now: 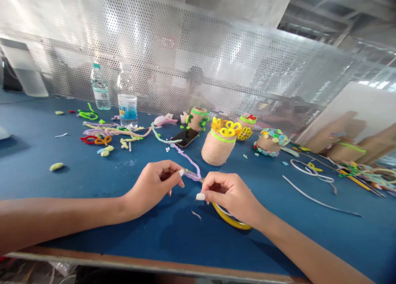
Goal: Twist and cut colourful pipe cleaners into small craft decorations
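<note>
My left hand (157, 185) is closed in a pinch above the blue table, thumb against fingers. Across from it, my right hand (230, 195) also pinches, a small gap away. What either pinch holds is too small to make out. Under my right hand lie scissors with yellow handles (232, 222); part of them is hidden by the hand. A lilac pipe cleaner (188, 156) runs behind both hands, its near end bending beside my left fingertips. A small pale scrap (196, 214) lies on the table below the hands.
Behind the hands stand a twine-wrapped jar (218, 148) with yellow loops, other decorated jars and a black phone (185, 138). Two water bottles (127, 98) and coloured pipe cleaners (99, 131) are at left. More pipe cleaners (321, 197) lie right. A perforated metal screen (173, 49) closes the back.
</note>
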The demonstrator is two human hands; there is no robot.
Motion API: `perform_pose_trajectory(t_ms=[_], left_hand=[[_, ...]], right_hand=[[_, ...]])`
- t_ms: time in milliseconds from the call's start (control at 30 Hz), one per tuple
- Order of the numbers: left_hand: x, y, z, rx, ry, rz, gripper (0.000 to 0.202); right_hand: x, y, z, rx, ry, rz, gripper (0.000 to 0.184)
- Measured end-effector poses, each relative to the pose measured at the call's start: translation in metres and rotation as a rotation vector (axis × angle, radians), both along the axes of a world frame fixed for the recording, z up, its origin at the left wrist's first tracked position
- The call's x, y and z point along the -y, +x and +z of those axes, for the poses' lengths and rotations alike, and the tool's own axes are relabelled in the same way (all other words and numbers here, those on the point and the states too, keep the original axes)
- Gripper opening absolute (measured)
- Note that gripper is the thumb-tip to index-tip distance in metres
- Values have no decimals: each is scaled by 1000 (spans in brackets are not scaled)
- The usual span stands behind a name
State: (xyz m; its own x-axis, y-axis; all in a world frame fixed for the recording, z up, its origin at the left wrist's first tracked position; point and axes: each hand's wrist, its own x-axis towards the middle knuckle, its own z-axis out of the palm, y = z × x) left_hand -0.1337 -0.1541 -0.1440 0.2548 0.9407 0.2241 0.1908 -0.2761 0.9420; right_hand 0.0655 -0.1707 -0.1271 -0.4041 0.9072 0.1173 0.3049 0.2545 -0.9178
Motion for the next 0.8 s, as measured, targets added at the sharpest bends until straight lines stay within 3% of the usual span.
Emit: perform_pose_trajectory(t_ms=[167,333,800], left_hand=[[-1,0,0,1,-6,6,17],[-1,0,1,8,-7,3,17],[0,0,2,6,-15,0,16]], right_hand=[[3,1,4,157,176,86,20],[8,4,7,302,363,297,15],[2,5,3,428,345,314,8]])
